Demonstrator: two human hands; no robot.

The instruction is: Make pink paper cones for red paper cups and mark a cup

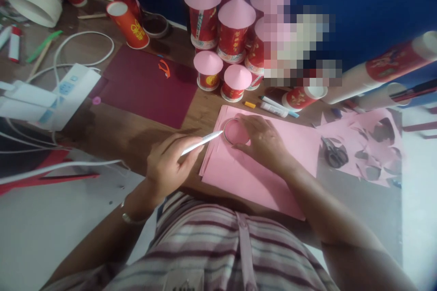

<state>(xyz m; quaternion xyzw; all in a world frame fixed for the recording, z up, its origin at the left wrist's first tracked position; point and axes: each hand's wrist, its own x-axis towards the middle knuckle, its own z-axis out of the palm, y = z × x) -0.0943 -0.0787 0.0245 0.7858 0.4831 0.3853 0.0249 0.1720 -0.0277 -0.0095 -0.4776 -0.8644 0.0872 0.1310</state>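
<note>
My left hand [170,163] is closed around a white pen [201,142], whose tip touches the left rim of a round clear ring [235,130]. The ring lies on a stack of pink paper sheets [252,177] on the wooden table. My right hand [264,140] presses down on the ring's right side with its fingers bent over the rim.
Several red cups with pink cone lids [234,31] stand behind the paper. A dark red sheet [146,86] lies at left beside a white power strip [64,93]. Scissors [334,152] rest on pink paper scraps [372,145] at right. Markers [276,106] lie near the paper's top edge.
</note>
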